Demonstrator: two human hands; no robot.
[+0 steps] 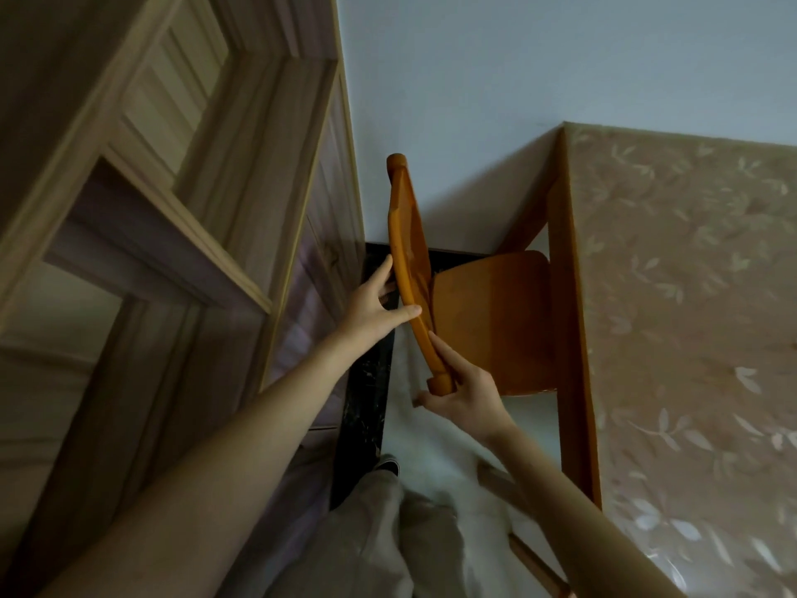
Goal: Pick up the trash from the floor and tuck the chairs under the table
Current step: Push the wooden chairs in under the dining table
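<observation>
An orange wooden chair (491, 321) stands at the end of the table (573, 338), its seat partly under the tabletop. The chair's curved backrest (405, 235) runs from upper middle down to my hands. My left hand (373, 306) rests against the backrest's outer side, thumb on its top edge and fingers spread. My right hand (463, 392) grips the near end post of the backrest. The table wears a beige cloth with a pale leaf pattern (690, 317). No trash shows on the visible floor.
A light wooden panelled door and frame (194, 209) fills the left, close behind the chair. A black marble threshold strip (366, 407) runs along the white floor (435, 446). The pale wall (517, 79) lies beyond. My legs and a dark shoe (388, 466) are below.
</observation>
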